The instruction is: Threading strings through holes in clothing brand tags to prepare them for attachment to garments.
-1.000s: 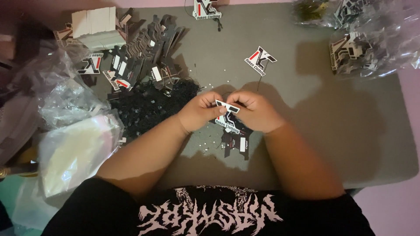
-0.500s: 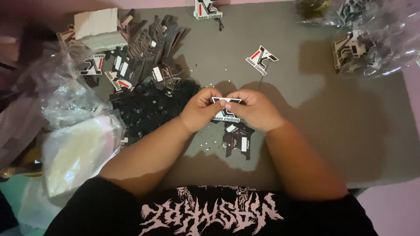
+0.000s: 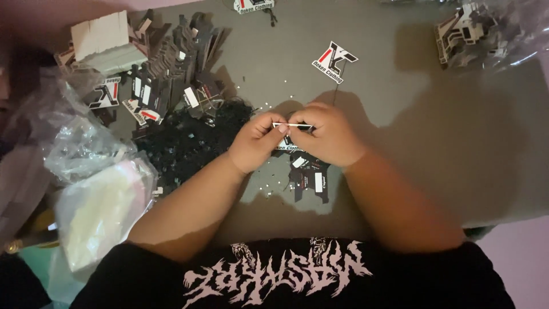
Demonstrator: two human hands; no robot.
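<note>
My left hand [image 3: 258, 142] and my right hand [image 3: 327, 135] meet over the middle of a grey table [image 3: 469, 154]. Together they pinch one black, white and red cardboard hang tag [image 3: 292, 125], held nearly edge-on, so its face is hidden. Just under my hands lies a small stack of tags [image 3: 309, 174], dark side up. A heap of black strings [image 3: 189, 140] lies to the left of my left hand. One finished-looking tag [image 3: 335, 60] with a string lies beyond my hands.
More tags lie fanned at the far left [image 3: 157, 80] next to a pale cardboard box [image 3: 108, 41]. Clear plastic bags [image 3: 86, 154] sit at the left edge. Another bag of tags [image 3: 486, 31] lies far right. A tag [image 3: 253, 6] lies at the top edge.
My hands have tilted the held tag from face-up to nearly edge-on. My hands stay in the same spot.
</note>
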